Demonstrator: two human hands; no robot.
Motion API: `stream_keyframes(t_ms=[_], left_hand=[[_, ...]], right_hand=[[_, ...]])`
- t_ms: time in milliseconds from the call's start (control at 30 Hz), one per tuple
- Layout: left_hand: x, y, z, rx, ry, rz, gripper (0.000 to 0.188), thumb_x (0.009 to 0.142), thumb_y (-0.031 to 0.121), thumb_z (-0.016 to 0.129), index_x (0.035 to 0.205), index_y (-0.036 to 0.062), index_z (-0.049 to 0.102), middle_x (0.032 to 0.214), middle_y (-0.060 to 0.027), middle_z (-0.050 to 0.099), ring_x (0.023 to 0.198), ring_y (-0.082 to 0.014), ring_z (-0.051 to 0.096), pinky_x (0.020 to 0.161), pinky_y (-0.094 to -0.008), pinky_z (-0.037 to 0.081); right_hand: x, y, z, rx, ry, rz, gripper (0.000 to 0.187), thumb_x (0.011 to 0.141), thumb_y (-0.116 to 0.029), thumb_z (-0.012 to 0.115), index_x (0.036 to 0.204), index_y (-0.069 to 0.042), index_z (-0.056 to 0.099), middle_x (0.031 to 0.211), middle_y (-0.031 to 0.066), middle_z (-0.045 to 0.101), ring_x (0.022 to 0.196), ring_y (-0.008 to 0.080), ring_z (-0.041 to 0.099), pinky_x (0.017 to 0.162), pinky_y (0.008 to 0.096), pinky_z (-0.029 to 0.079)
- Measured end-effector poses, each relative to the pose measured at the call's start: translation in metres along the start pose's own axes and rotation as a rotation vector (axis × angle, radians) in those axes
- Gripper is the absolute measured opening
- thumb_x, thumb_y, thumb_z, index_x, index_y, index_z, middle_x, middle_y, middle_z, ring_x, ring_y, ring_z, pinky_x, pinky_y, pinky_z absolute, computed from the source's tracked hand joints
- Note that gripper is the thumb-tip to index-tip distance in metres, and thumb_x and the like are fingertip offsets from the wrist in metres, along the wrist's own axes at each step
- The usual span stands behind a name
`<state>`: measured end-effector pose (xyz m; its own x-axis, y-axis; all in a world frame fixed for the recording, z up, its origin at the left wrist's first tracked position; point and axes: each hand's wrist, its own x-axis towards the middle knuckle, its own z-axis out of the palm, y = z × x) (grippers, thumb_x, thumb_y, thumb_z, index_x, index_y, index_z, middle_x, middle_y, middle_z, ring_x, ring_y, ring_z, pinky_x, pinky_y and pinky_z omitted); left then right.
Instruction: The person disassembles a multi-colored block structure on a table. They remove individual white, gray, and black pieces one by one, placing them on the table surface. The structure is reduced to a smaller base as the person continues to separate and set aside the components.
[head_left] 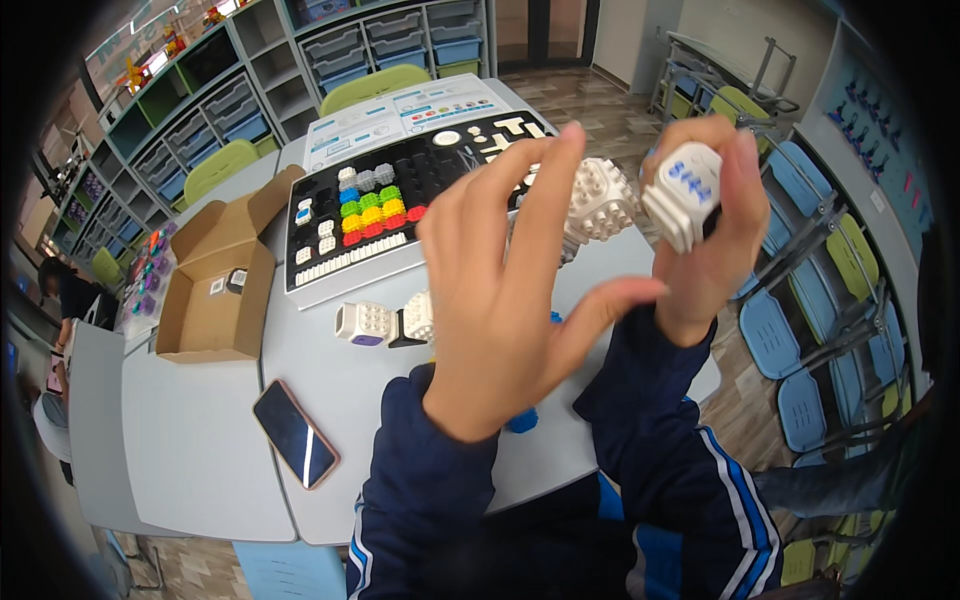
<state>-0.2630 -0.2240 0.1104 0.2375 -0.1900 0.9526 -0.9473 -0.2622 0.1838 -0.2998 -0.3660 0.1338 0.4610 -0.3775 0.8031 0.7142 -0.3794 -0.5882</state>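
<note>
My right hand (708,255) is raised at the right and grips a white block module (680,190) with blue handwriting on its face. In front of the table my left hand (490,290) is up with its fingers stretched and thumb spread, holding nothing that I can see. Behind its fingers, between both hands, shows a white studded module (603,198); what supports it is hidden. Another white studded module (368,323), joined to a black connector, lies on the table left of my left wrist. Partly covered by my left forearm is a small blue piece (522,420).
A black kit tray (410,152) holds coloured blocks and white parts, with a printed sheet (400,108) behind it. An open cardboard box (215,315) and a phone (297,432) lie at the left. Blue folding chairs (775,330) line the right. Another person (75,300) is at far left.
</note>
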Motion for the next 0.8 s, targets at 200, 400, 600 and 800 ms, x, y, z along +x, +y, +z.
stream_keyframes(t_ms=[200, 400, 600, 800], left_hand=[[-0.005, 0.036, -0.044, -0.176, -0.172, 0.021, 0.067, 0.065, 0.061, 0.075, 0.096, 0.0029, 0.061, 0.087, -0.0100, 0.062, 0.078, -0.0259, 0.057, 0.071, -0.0345, 0.042], [-0.030, 0.036, -0.033, -0.373, -0.253, 0.043, 0.051, 0.068, 0.042, 0.080, 0.092, 0.0038, 0.057, 0.078, -0.0082, 0.061, 0.061, -0.0253, 0.058, 0.054, -0.0317, 0.042], [-0.042, 0.018, -0.032, -0.256, -0.141, 0.140, 0.028, 0.066, 0.015, 0.072, 0.085, 0.0017, 0.057, 0.072, -0.0094, 0.057, 0.058, -0.0252, 0.055, 0.048, -0.0327, 0.037], [-0.037, 0.022, -0.037, -0.226, -0.174, 0.153, 0.025, 0.067, 0.009, 0.071, 0.084, -0.0002, 0.056, 0.069, -0.0079, 0.055, 0.054, -0.0240, 0.051, 0.048, -0.0327, 0.036]], right_hand=[[-0.046, -0.024, -0.006, -0.102, -0.169, -0.307, 0.043, 0.091, -0.044, 0.055, 0.081, -0.002, 0.060, 0.064, 0.0049, 0.057, 0.057, 0.0168, 0.053, 0.055, 0.0289, 0.040], [-0.063, -0.025, -0.006, 0.171, -0.263, -0.367, 0.058, 0.077, -0.051, 0.072, 0.090, 0.002, 0.055, 0.061, 0.0067, 0.054, 0.048, 0.0148, 0.048, 0.043, 0.0275, 0.033], [-0.073, -0.014, 0.030, 0.475, -0.141, -0.417, 0.073, 0.066, -0.056, 0.077, 0.099, 0.005, 0.053, 0.068, 0.0052, 0.056, 0.047, 0.0107, 0.048, 0.041, 0.0246, 0.031], [-0.071, -0.016, 0.042, 0.336, -0.082, -0.558, 0.069, 0.077, -0.060, 0.064, 0.097, 0.006, 0.056, 0.056, 0.0025, 0.051, 0.041, 0.0108, 0.044, 0.038, 0.0250, 0.029]])
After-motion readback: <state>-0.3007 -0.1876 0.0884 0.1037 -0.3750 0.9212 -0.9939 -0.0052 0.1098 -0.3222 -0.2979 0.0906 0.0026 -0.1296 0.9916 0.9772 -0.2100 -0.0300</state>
